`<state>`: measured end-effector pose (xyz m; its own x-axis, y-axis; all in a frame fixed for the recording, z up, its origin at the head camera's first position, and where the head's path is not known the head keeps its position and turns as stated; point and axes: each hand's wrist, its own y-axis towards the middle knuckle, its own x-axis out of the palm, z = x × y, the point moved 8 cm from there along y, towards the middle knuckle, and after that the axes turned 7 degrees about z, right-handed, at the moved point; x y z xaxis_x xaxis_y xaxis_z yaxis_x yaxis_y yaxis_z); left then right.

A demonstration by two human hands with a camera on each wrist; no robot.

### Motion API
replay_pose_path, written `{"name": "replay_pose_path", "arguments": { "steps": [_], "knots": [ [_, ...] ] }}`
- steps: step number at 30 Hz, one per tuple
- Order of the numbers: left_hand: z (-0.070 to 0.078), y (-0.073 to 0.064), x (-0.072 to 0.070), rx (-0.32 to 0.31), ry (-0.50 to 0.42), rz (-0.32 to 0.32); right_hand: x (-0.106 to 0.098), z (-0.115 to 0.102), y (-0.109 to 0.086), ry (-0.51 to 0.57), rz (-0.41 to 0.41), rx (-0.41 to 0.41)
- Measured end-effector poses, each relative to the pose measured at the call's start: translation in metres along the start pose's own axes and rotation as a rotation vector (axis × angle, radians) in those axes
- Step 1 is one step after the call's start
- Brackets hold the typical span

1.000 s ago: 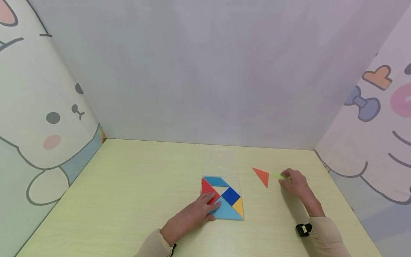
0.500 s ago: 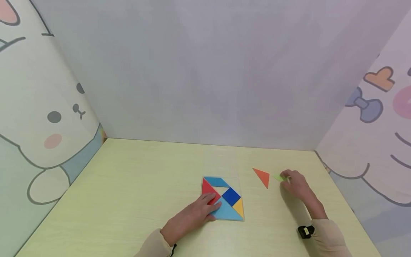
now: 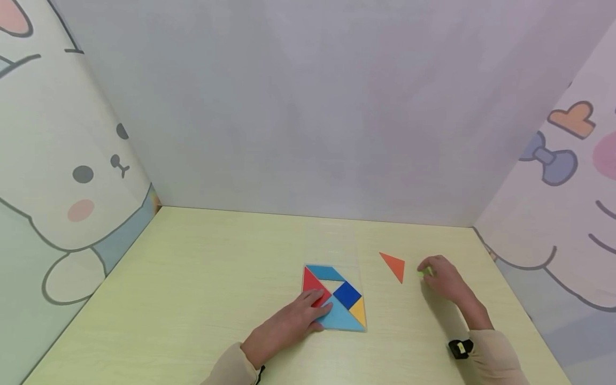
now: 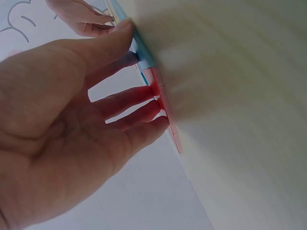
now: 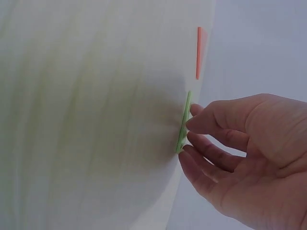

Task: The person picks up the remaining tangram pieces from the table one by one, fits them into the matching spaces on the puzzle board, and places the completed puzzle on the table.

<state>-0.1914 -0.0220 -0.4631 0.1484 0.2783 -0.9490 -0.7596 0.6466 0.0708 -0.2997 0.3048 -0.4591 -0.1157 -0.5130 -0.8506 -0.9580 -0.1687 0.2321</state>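
Note:
In the head view my left hand [image 3: 286, 323] rests on a square tangram tray, its fingers extended over the red triangle [image 3: 312, 283] and the large light-blue triangle [image 3: 339, 316]. The left wrist view shows those fingertips [image 4: 160, 120] touching the pieces' surface. To the right, my right hand [image 3: 444, 277] has its thumb and fingers bent around a small green tangram piece [image 5: 184, 122], most of which they cover in the head view. An orange triangle [image 3: 394, 266] lies on the table just left of that hand.
The tray also holds a blue parallelogram [image 3: 325, 272], a dark-blue square [image 3: 347, 294] and a yellow triangle [image 3: 359, 312], with a bare gap among them. A pale wooden table [image 3: 216, 256] runs back to a grey wall [image 3: 308, 107]; cartoon-printed panels stand at both sides.
My right hand has turned the green piece and drawn it slightly right, so less of it shows beyond the fingers. The left hand stays put on the tray.

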Motion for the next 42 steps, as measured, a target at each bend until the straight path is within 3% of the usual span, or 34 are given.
{"name": "replay_pose_path", "arguments": {
  "steps": [11, 16, 21, 29, 42],
  "knots": [
    [0.0, -0.001, 0.001, 0.005, -0.008, 0.007, -0.002, 0.001, -0.003, 0.046, 0.008, 0.002],
    [0.001, -0.001, 0.0, 0.014, -0.003, 0.011, -0.005, 0.006, -0.003, 0.0, 0.019, 0.1],
    [0.001, -0.001, -0.001, 0.006, -0.006, 0.011, -0.006, 0.007, -0.004, -0.013, -0.027, 0.183],
    [-0.001, -0.001, -0.002, 0.002, 0.003, 0.013, -0.008, 0.004, -0.002, 0.018, -0.057, 0.163],
    [0.001, 0.0, -0.003, 0.024, 0.012, 0.024, -0.009, 0.005, -0.001, -0.003, -0.036, 0.15]
  ]
}}
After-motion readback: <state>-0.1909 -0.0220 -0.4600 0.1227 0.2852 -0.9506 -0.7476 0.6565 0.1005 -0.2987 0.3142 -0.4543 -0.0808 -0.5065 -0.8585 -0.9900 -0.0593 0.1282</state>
